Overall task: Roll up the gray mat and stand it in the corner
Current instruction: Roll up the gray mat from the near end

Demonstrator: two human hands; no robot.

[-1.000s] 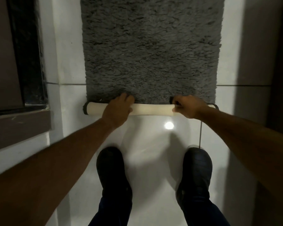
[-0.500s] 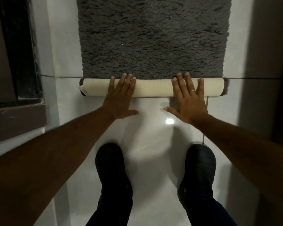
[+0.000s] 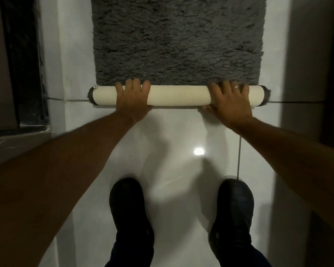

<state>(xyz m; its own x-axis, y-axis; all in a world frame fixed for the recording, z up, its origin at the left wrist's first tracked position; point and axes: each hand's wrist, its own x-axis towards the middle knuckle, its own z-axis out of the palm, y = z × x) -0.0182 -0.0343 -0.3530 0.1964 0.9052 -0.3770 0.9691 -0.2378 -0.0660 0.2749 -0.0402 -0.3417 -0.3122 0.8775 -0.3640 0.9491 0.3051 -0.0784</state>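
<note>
We've only a thin roll (image 3: 178, 96) started; left hand (image 3: 132, 100) and right hand (image 3: 230, 102) drape fingers over it, gray mat (image 3: 178, 39) beyond mostly flat.

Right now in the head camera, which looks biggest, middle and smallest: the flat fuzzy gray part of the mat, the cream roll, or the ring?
1. Flat gray part of the mat, by far.
2. Cream roll, a long thin tube.
3. Ring on the right hand, tiny.
</note>
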